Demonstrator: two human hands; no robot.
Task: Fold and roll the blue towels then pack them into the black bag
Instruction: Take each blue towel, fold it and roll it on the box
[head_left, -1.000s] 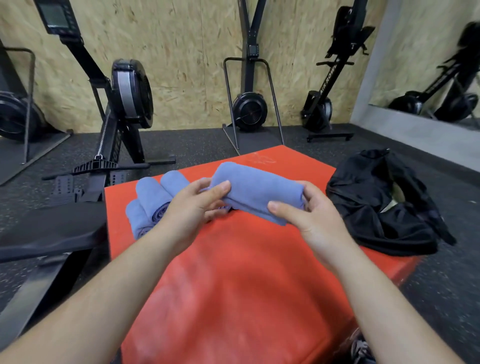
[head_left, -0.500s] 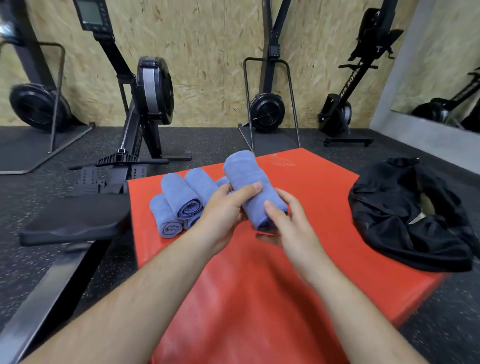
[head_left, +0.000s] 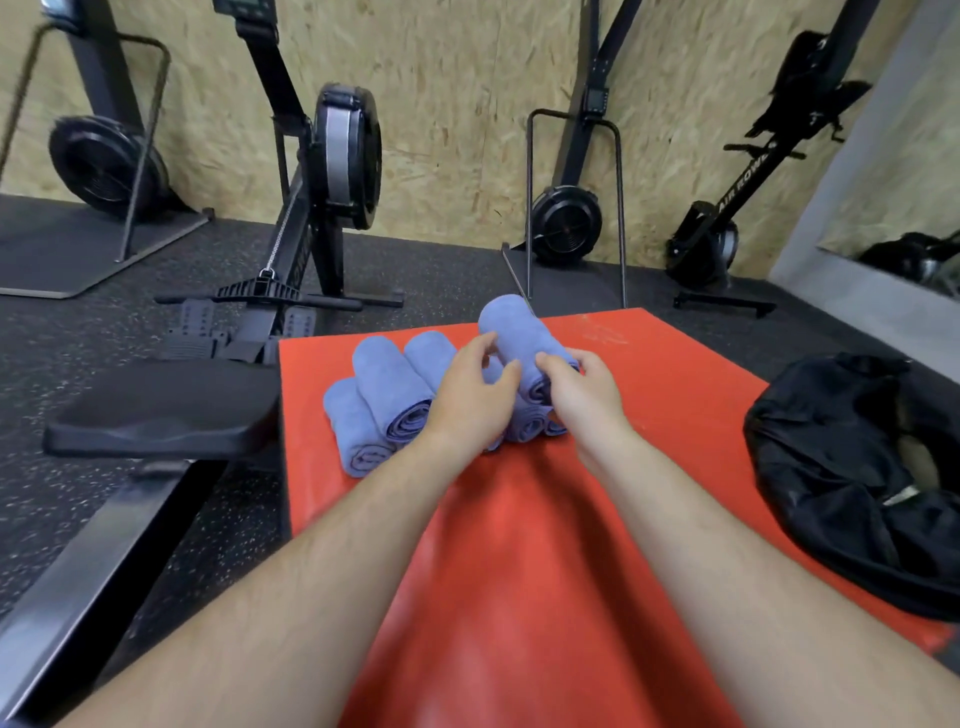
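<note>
Blue rolled towel (head_left: 511, 332) atop towel stack (head_left: 384, 395), L hand (head_left: 467, 400) + R hand (head_left: 584, 387) both w/ fingers curled round it (near end); black bag (head_left: 852, 467) well apart at R, on red pad (head_left: 519, 571).

Red box (head_left: 675, 395): rolled towels (head_left: 389, 379) (black bag (head_left: 841, 467)).

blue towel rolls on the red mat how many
6: front-left roll, upper-left roll, rear-left roll; top roll gripped by left hand and right hand; under the hands, middle roll and right roll. More may be hidden.
</note>
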